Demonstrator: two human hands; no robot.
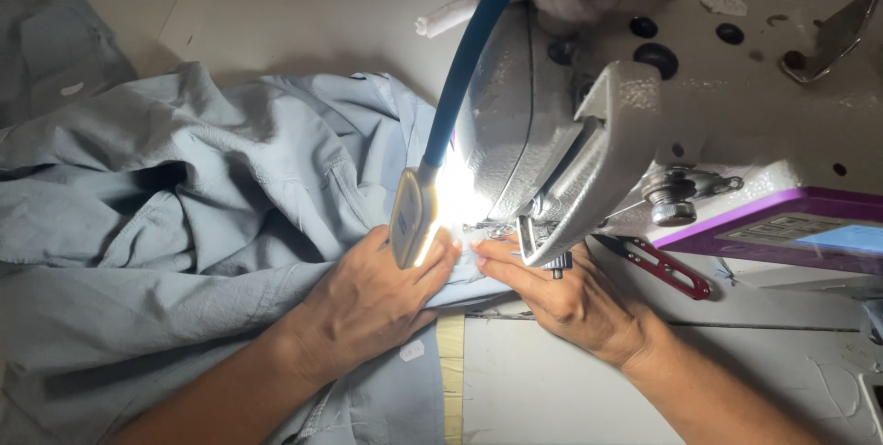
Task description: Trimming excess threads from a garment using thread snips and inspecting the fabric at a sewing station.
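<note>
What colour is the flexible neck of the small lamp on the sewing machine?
Blue. The lamp neck shows best in the head view, curving down above the left hand.

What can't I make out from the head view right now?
- Needle and presser foot: washed out by lamp glare and hidden behind the sewing machine head.
- Left hand fingertips: behind the lamp.
- Right hand grip on the blue fabric: partly under the machine.
- Red snips: tips hidden.

Pale blue-grey plain garment (pixel 184 215); off-white sewing machine (pixel 736 105) with purple trim; blue lamp neck (pixel 469 59); red thread snips (pixel 664 266).
</note>
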